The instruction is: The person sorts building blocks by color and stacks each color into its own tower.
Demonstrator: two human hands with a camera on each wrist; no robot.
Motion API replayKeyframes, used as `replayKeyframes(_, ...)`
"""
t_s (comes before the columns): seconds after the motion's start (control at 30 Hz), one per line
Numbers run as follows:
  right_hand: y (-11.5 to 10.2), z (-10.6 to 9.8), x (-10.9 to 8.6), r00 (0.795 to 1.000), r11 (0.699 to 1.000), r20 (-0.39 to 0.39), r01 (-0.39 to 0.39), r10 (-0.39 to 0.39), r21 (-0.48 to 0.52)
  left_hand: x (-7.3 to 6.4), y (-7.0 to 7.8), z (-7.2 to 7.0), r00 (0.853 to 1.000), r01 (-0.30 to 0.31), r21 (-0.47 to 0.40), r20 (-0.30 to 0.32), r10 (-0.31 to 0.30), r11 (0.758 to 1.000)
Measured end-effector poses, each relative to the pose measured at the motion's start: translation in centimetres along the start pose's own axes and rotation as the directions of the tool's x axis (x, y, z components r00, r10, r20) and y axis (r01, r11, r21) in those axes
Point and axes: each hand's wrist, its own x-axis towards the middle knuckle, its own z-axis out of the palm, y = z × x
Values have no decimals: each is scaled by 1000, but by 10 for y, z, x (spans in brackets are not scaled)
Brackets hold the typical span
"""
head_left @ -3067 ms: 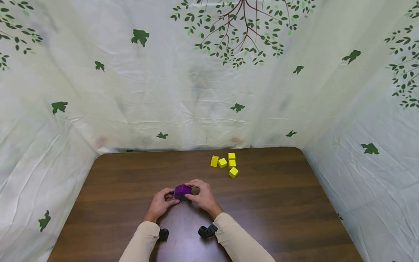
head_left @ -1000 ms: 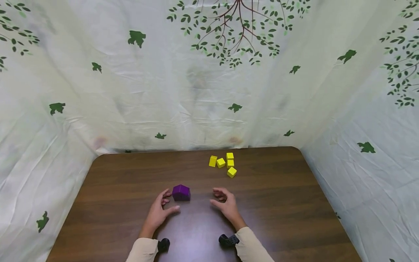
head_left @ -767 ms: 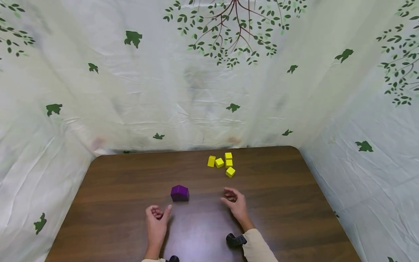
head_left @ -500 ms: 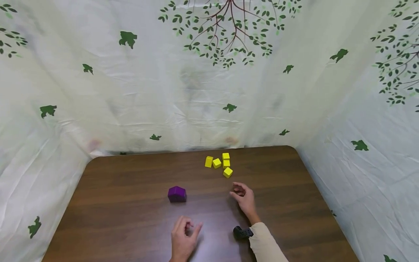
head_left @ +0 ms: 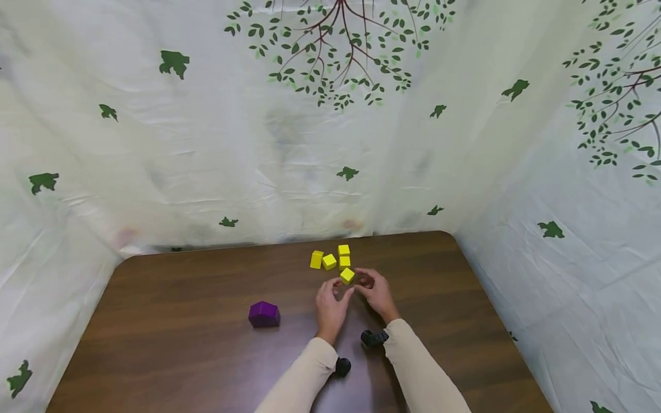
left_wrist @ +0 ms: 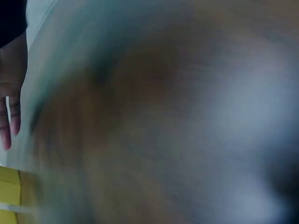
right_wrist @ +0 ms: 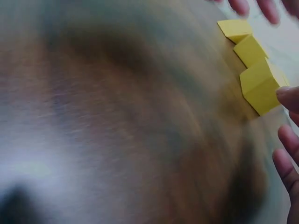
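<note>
In the head view my left hand [head_left: 331,307] and right hand [head_left: 378,293] reach to either side of the nearest yellow cube [head_left: 347,276]. Their fingers are loosely bent, thumbs apart from the fingertips. Whether a fingertip touches the cube I cannot tell. Just behind it sit several more yellow blocks, among them a taller one [head_left: 316,260]. Off to the left a purple block [head_left: 264,315] with a peaked outline stands alone. The right wrist view has yellow blocks [right_wrist: 264,88] at its right edge beside fingers. A yellow block [left_wrist: 9,186] shows at the left wrist view's edge.
The brown wooden table [head_left: 206,292] ends behind the blocks at a pale hanging cloth [head_left: 289,195] with leaf prints. Cloth also hangs at both sides. A dark wrist device [head_left: 374,338] sits at the right cuff. Both wrist views are largely blurred.
Both hands held the purple block, then let it go and left it on the table. They have since moved right and forward to the nearest yellow cube. The head view has turned slightly right.
</note>
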Motion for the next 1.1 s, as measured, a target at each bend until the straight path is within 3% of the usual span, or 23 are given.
replayKeyframes(0.17, -6, 7, 12, 995, 999, 97, 24, -21, -28, 21, -1, 9, 992, 126, 29, 9, -126, 992)
replayKeyframes(0.33, -4, 9, 15, 980, 988, 184, 95, -70, -126, 29, 2, 11, 971, 192, 154, 111, -210, 969)
replayKeyframes(0.43, -2, 10, 14, 973, 980, 219, 108, -70, -168, 30, 1, 11, 961, 186, 249, 154, -228, 950)
replayKeyframes(0.57, -1, 12, 13, 970, 985, 234, 96, -60, -143, 31, -4, 11, 964, 151, 303, 166, -208, 941)
replayKeyframes(0.7, -2, 13, 13, 973, 988, 220, 95, -67, -119, 32, -12, 8, 969, 80, 266, 205, -137, 961)
replayKeyframes(0.8, -2, 14, 13, 975, 990, 212, 85, -60, -109, 34, -17, 4, 959, 37, 222, 265, -97, 974)
replayKeyframes(0.93, 0, 13, 8, 978, 997, 205, 61, -50, -47, 34, -20, -3, 944, 49, 133, 318, -89, 990)
replayKeyframes(1.1, 5, 10, -5, 978, 992, 167, 118, -122, 37, 28, -24, -10, 952, 59, 7, 302, -59, 998)
